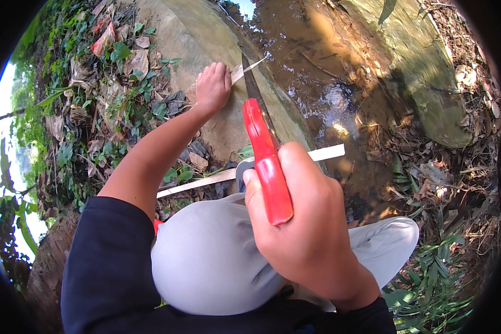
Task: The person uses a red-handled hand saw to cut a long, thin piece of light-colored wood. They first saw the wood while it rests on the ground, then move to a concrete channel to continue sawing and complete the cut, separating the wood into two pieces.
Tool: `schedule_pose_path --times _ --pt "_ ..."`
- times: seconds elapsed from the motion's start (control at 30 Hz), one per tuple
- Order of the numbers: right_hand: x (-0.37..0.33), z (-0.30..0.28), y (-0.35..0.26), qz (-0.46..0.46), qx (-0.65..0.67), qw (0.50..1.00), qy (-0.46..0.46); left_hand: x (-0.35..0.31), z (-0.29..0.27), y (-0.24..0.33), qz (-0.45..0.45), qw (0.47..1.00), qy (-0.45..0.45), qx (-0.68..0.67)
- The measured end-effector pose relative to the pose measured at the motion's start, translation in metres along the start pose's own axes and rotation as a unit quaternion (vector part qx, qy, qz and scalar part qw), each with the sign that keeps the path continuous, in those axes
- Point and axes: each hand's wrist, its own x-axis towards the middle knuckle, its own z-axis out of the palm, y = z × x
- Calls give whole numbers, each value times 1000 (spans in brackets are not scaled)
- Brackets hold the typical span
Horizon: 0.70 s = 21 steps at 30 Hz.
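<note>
1. Right hand [312, 217] clamped round the red handle of a saw [261, 142]; blade points away from the body.
2. Grey trousers [200, 256] below, knees bent, close under the wrist.
3. Long pale strip [209, 180] lies crosswise past the knees, middle part hidden by shoe and right hand.
4. Left hand [213, 88], farther out, fingers curled down over a short pale strip [238, 73] on the rock [178, 33]. Can't tell if fingers close round it or only press.
5. Dark blade crosses that strip just beside the left hand; contact unclear.
6. Risk: blade could skip into the left fingers, as they sit so near; a loose hold or the curved rock would cause it.
7. Risk: strip could slide off toward the water, since its free end points that way.
8. Beyond: muddy stream [312, 83], then mossy slab [423, 72] on the far side.
</note>
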Motion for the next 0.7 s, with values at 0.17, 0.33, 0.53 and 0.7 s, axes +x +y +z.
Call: schedule_pose_path --times 0.17,0.33,0.53,0.7 --pt "-10 5 -2 -23 -15 999 25 -2 -1 3 -2 1000 -2 8" --pt "-32 -13 11 -12 28 998 51 -2 -4 3 -9 1000 -2 3" --pt "-31 -12 -3 -34 -39 999 17 -2 -1 2 -8 1000 2 15" --pt "-96 -52 -12 8 -80 991 106 7 2 15 13 1000 2 -13"
